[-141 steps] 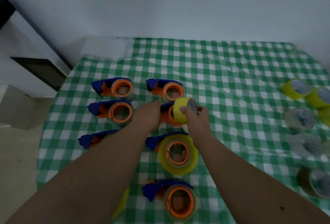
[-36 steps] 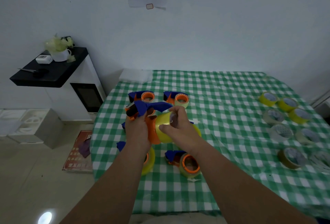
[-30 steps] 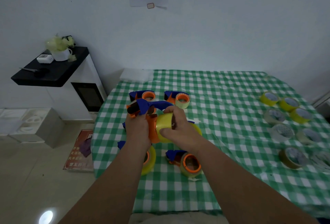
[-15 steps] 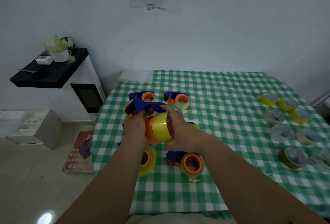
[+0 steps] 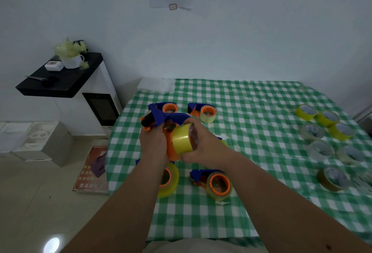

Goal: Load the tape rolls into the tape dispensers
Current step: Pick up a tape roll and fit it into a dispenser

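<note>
Above the table's left part I hold a blue and orange tape dispenser (image 5: pixel 161 116) in the air. My left hand (image 5: pixel 154 144) grips its body from the left. My right hand (image 5: pixel 201 144) is wrapped round a yellow tape roll (image 5: pixel 182 139) that sits against the dispenser's orange hub. Other dispensers lie on the cloth below: two at the back (image 5: pixel 168 108) (image 5: pixel 203 111), one loaded at front right (image 5: pixel 215 182), and one with a thick yellow roll (image 5: pixel 169 179) partly hidden under my left forearm.
Several loose tape rolls, yellow, clear and brown, lie along the right side of the green checked table (image 5: pixel 261 115), such as one yellow roll (image 5: pixel 306 111) and a brown one (image 5: pixel 332 179). A white cabinet with a black shelf (image 5: pixel 60 81) stands left of the table.
I lifted the dispenser and yellow roll off the table. Over the last second my right hand has turned the roll and pushed it closer onto the orange hub.
</note>
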